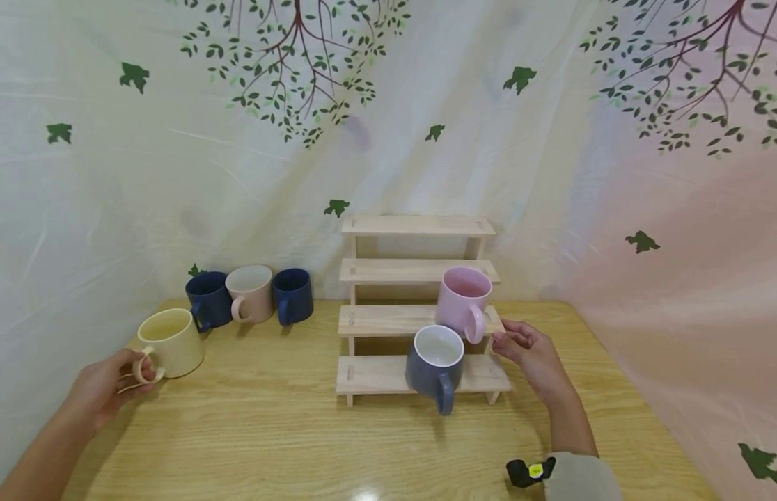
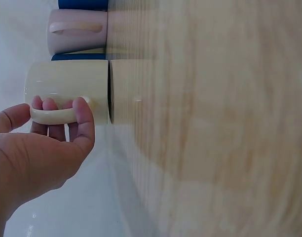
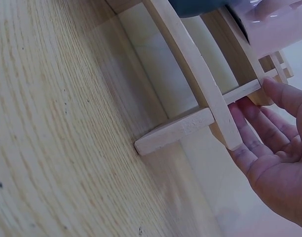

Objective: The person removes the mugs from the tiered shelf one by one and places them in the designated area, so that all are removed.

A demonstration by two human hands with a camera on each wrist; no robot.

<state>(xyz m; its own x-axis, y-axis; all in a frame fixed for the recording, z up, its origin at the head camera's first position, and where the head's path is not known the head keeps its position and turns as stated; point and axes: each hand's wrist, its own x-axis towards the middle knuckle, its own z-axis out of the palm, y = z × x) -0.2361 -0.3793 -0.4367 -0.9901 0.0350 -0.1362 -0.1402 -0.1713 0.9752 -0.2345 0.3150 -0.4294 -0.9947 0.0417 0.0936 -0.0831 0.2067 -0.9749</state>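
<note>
Tabletop (image 1: 269, 431), lower left: your left hand (image 1: 106, 388) grips the yellow mug (image 1: 180, 346); your right hand (image 1: 534, 356), pinching the rack (image 1: 385, 320), could jerk its pink mug (image 1: 456, 299) off

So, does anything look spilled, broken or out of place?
Nothing looks spilled or broken. Slightly odd: the grey mug on the bottom step has its handle jutting past the front edge, where it might get bumped.

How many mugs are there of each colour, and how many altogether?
Yellow mug: 1
Navy blue mugs: 2
Pale pink mug: 1
Brighter pink mug: 1
Grey-blue mug: 1
Total: 6 mugs
</note>
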